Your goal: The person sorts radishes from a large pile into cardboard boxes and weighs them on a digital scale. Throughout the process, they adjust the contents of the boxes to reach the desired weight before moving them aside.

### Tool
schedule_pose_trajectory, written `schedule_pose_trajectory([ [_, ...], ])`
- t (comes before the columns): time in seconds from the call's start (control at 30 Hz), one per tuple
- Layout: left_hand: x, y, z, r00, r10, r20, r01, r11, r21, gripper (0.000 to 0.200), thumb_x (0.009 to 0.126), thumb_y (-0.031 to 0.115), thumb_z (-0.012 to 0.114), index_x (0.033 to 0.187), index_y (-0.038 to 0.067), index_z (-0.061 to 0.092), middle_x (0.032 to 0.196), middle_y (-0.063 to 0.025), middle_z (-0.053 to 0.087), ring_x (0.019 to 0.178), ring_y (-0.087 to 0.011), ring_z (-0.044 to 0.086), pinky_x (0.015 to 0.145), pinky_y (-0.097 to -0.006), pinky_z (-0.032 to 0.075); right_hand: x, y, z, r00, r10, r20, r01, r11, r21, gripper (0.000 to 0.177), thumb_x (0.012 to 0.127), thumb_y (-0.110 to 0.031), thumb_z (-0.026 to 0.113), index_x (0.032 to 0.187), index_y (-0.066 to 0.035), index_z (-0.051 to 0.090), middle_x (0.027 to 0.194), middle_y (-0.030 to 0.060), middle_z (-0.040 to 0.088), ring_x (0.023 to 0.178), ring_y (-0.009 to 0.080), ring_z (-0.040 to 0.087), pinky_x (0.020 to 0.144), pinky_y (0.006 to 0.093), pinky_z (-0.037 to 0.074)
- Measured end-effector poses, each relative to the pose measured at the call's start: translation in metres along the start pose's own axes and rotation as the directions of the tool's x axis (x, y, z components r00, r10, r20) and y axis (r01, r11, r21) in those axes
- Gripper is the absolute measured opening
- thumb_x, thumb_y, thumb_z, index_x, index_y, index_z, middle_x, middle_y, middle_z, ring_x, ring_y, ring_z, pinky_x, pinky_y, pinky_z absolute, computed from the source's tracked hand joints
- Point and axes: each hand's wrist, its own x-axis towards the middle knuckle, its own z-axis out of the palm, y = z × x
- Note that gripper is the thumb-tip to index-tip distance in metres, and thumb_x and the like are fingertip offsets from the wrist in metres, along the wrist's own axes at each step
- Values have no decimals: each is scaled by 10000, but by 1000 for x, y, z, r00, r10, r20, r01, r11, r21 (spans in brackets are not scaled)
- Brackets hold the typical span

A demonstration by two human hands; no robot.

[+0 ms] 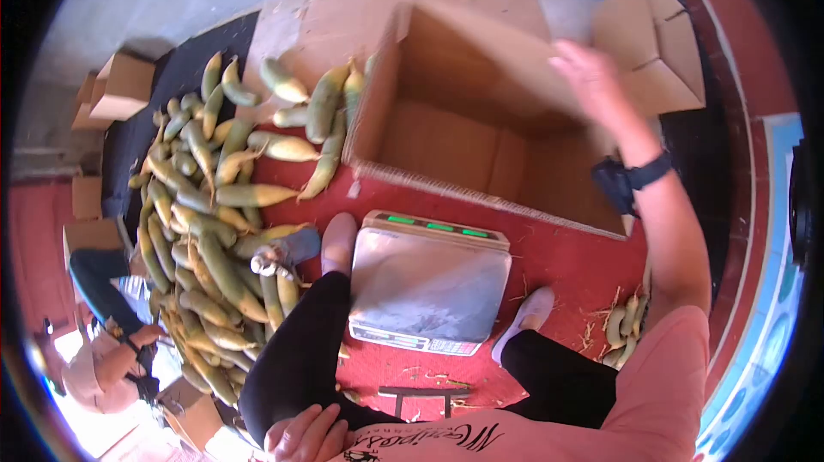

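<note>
My right hand (pixel 592 76) is raised over the far right side of a large open cardboard box (pixel 446 132), fingers apart and blurred, holding nothing. A dark watch (pixel 639 177) is on that wrist. My left hand (pixel 305 434) rests on my left knee at the bottom, fingers spread. A digital scale (pixel 425 282) with a steel platter and green digits sits between my feet on the red floor. A big pile of green-yellow corn cobs in husk (pixel 206 230) lies to the left.
A few cobs (pixel 622 329) lie by my right leg. Smaller cardboard boxes (pixel 120 84) stand at the far left, another flap box (pixel 652 42) at the top right. A second person (pixel 103 350) crouches at the lower left.
</note>
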Motion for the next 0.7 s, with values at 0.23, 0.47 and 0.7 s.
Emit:
schedule_pose_trajectory([
  [0.23,43,4,-11,994,70,-87,-72,997,-23,138,814,169,582,831,54,656,893,-86,682,812,-223,651,686,-311,479,21,-16,-11,987,-72,143,70,997,20,362,888,-278,532,1161,-41,547,1077,172,599,998,270,571,878,329,436],
  [0.47,45,2,0,985,82,-151,-83,997,3,121,815,166,580,818,69,651,886,-73,683,818,-207,650,692,-294,473,13,190,-91,935,243,-259,-354,710,-609,557,826,-326,540,1292,-46,418,1268,180,483,1211,309,417,1031,389,302],
  [0.7,51,3,-1,995,80,-63,-77,996,54,121,811,186,588,832,83,650,911,-62,681,830,-196,645,701,-284,458,-36,242,-89,895,388,-218,-396,471,-788,552,793,-213,535,1308,-71,393,1208,141,505,1164,307,429,1012,418,316],
])
